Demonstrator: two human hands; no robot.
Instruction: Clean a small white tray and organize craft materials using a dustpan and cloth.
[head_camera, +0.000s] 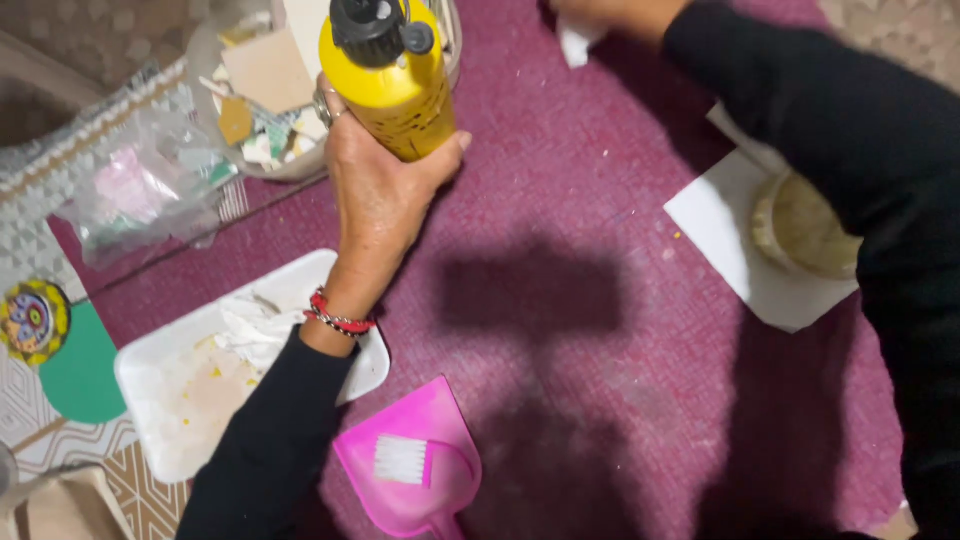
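Bottle first: it is yellow with a black cap, and I have it gripped in my left hand, fingers wrapped round its lower body and thumb pressed on its right side, holding it up over the maroon carpet near the top of my view. A red beaded bracelet sits on that wrist, just above the black sleeve. My right hand is at the very top edge, mostly cut off by the frame, touching a small white scrap; I cannot tell how far its fingers are closed. Behind the bottle stands a clear tub full of card and paper offcuts, and left of that lies a crumpled clear plastic bag. Under my left forearm is a white foam tray with a wad of tissue and yellowish smears in it. Just below it lies a pink dustpan with a small white brush resting in it. At the left edge I see a green disc and a round patterned piece. Under my right arm a white sheet carries a pale round object, partly hidden by the sleeve.
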